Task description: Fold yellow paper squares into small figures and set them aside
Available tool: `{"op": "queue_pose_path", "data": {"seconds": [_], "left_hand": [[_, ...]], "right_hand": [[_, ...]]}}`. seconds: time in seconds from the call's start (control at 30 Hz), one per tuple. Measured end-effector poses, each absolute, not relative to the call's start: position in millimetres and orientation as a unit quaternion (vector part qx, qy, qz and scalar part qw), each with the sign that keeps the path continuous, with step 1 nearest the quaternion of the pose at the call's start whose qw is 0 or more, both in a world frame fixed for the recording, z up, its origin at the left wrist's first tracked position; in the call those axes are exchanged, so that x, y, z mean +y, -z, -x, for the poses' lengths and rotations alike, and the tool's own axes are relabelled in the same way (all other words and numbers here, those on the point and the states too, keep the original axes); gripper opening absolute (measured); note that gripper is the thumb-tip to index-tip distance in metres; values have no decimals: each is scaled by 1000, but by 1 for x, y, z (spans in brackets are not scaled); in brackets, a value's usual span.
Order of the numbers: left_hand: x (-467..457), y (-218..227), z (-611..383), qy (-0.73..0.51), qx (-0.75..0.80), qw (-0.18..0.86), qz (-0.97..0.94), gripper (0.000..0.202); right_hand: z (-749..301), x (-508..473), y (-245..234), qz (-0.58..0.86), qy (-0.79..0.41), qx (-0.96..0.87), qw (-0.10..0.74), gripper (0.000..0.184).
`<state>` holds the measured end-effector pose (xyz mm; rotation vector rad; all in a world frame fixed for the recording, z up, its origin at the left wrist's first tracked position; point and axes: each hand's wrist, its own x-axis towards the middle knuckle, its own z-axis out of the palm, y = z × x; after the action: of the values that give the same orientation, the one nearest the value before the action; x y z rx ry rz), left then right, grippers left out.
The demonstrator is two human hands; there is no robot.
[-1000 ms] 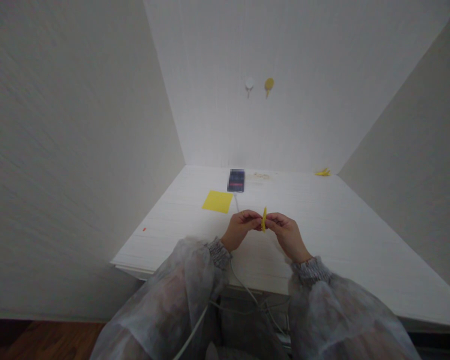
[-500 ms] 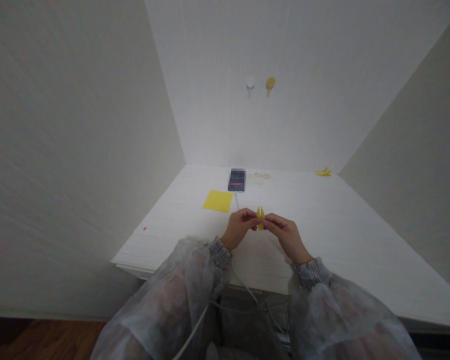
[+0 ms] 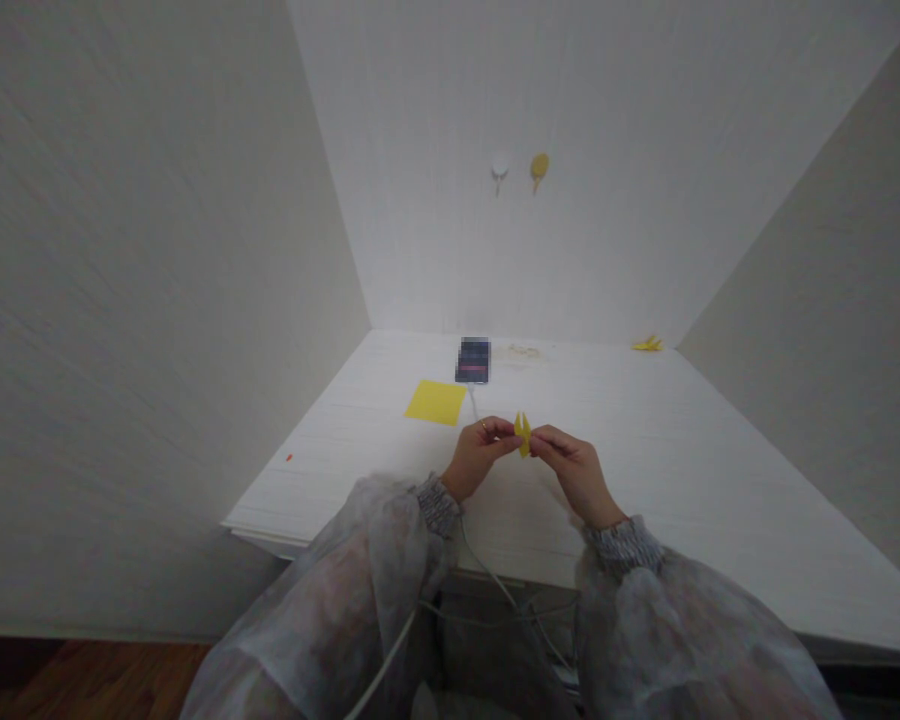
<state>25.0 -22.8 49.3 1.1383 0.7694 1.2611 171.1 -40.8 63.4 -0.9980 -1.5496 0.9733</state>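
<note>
A small piece of folded yellow paper (image 3: 523,432) stands between my hands above the white table, its two points upward with a slit between them. My left hand (image 3: 481,452) pinches its left side between thumb and fingers; a ring shows on one finger. From the right, my right hand (image 3: 572,466) pinches the other edge with the fingertips. A flat yellow paper sheet (image 3: 436,402) lies on the table beyond my left hand. Another folded yellow paper shape (image 3: 648,344) rests at the table's back right.
A phone (image 3: 473,361), its screen blurred, lies near the back wall with a white cable (image 3: 473,402) attached. Two hooks, one white (image 3: 499,170) and one yellow (image 3: 540,167), are on the wall. An orange scrap (image 3: 289,457) lies at left. Walls enclose the table (image 3: 690,460) on three sides.
The folded paper has turned slightly, and its lower part shows more between my hands. My right fingertips have shifted a little to the right. The rest looks the same.
</note>
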Motion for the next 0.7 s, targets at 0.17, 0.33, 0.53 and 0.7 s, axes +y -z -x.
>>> {"op": "queue_pose_path", "data": {"seconds": [0.17, 0.33, 0.53, 0.7], "left_hand": [[-25, -53, -23, -511, 302, 636, -493, 21], [-27, -55, -21, -488, 297, 645, -507, 22], [-28, -56, -21, -481, 291, 646, -516, 23], [-29, -58, -21, -475, 285, 647, -524, 23]], "right_hand": [[-173, -41, -66, 414, -403, -637, 510, 16], [-172, -42, -68, 398, -418, -639, 508, 16], [-172, -43, -70, 394, -403, -655, 503, 17], [-172, -45, -72, 389, -407, -654, 505, 17]]}}
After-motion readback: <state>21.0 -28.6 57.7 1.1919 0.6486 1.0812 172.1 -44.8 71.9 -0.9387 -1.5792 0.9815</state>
